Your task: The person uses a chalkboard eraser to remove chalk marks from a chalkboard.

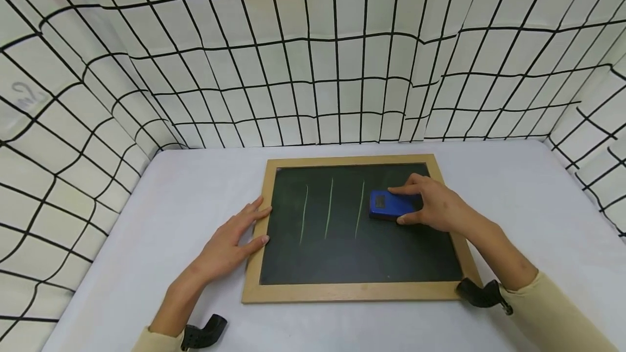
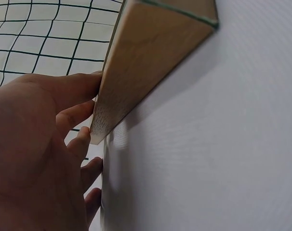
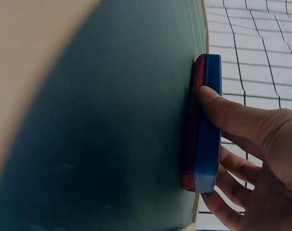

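Observation:
A wood-framed chalkboard (image 1: 352,259) lies on the white table, with three thin upright chalk lines (image 1: 329,208) on its left and middle part. My right hand (image 1: 440,205) grips a blue board eraser (image 1: 386,205) between thumb and fingers, just right of the third line. In the right wrist view the red felt side of the eraser (image 3: 206,125) faces the board surface. My left hand (image 1: 230,243) rests with spread, fairly straight fingers on the left edge of the wooden frame (image 1: 259,257). The left wrist view shows those fingertips against the frame's side (image 2: 131,62).
White walls with a black grid (image 1: 323,64) stand behind and on both sides of the white-covered table (image 1: 195,189). A black curved strap piece (image 1: 205,331) sits at the left wrist, and another (image 1: 481,293) at the right wrist overlaps the frame's lower right corner.

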### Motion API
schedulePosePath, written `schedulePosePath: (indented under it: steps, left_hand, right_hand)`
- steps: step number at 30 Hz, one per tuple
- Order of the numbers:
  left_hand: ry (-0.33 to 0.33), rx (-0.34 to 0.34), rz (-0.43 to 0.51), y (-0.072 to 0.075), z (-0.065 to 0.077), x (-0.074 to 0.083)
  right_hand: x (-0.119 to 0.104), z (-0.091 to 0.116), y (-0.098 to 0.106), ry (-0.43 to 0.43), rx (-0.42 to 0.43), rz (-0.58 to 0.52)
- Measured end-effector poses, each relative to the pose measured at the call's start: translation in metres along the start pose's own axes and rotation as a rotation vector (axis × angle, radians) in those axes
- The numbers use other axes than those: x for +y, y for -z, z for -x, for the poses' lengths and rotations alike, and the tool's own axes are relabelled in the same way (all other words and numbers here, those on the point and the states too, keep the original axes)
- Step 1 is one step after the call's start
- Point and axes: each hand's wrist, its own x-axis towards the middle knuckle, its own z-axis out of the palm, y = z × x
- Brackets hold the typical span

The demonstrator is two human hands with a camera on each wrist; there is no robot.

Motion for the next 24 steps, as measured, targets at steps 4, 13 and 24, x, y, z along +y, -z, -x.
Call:
schedulePosePath:
  steps: [4, 13, 24]
  left_hand:
    - [0.000, -0.002, 0.002, 0.000, 0.001, -0.001]
    - [0.009, 0.002, 0.001, -0.001, 0.000, -0.001]
    - [0.005, 0.002, 0.007, -0.001, 0.001, 0.000]
  right_hand:
    - [0.005, -0.011, 0.004, -0.031, -0.014, 0.000]
    - [0.012, -0.032, 0.012, -0.079, -0.004, 0.000]
    - [0.019, -0.048, 0.014, -0.124, 0.047, 0.014]
